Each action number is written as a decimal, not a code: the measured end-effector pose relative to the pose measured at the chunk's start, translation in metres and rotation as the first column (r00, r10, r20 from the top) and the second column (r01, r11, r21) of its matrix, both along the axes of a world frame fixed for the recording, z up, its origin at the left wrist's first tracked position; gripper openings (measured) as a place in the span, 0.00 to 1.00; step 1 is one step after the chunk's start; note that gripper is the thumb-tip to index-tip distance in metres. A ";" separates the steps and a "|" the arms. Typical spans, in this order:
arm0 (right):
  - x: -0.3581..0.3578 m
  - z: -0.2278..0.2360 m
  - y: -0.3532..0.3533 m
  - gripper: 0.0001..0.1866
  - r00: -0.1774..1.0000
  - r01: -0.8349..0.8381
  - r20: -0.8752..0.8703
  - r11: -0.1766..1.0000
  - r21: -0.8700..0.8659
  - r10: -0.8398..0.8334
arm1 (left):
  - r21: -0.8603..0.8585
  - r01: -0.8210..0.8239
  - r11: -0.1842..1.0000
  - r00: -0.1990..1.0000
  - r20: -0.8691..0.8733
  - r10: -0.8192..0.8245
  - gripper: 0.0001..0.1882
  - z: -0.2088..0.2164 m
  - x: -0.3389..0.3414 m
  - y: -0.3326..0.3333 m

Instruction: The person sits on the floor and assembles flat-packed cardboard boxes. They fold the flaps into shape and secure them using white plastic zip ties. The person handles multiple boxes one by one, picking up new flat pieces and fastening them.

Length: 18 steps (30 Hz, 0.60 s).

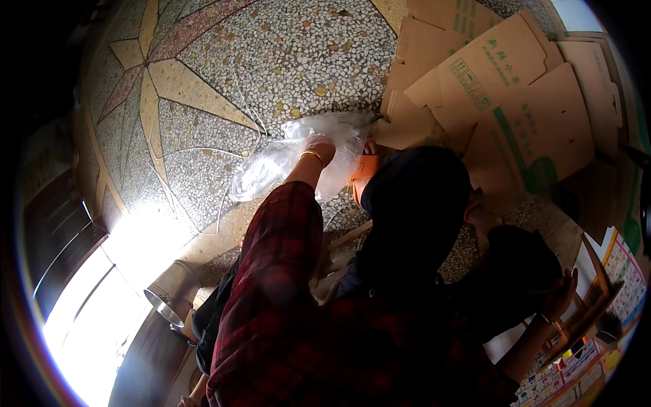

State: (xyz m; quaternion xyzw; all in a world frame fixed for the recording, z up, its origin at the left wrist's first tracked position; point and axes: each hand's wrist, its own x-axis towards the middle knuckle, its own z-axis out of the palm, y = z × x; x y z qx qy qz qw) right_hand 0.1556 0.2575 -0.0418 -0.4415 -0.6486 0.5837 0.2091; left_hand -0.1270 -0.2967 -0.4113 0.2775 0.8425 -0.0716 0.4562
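Note:
Crumpled clear plastic (261, 175), bag-like and thin, lies on the speckled floor in front of me. My left hand (321, 150), with a gold bracelet at the wrist and a red plaid sleeve, reaches down into it. Its fingers look closed on the plastic, though the film partly hides them. Just right of the plastic is an orange slipper (366, 168) on a foot below my dark-trousered knee (420, 183). Far to the right, beside my other dark-clad leg (522, 271), my right hand (561, 295) is raised with fingers apart and nothing in it.
Flattened brown cardboard boxes (515, 102) with green print overlap at the upper right. Thin pale strips (196, 149) curl across the floor left of the plastic. A metal bucket (166, 298) stands lower left, near bright light. A colourful printed sheet (624, 278) and wooden pieces (597, 292) are lower right.

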 end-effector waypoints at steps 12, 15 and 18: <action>-0.002 0.001 0.006 0.21 0.996 -0.038 0.080 0.999 0.012 0.037 | 0.037 -0.500 0.865 0.866 0.042 0.498 0.27 -0.014 -0.013 0.017; 0.002 0.000 0.009 0.21 0.991 -0.095 0.105 0.994 0.062 0.088 | 0.169 -0.587 0.792 0.799 -0.034 0.600 0.29 -0.014 -0.004 0.020; 0.006 -0.003 0.015 0.21 0.972 -0.183 0.174 0.970 0.157 0.155 | 0.237 -0.588 0.773 0.776 -0.105 0.622 0.25 -0.018 -0.001 0.020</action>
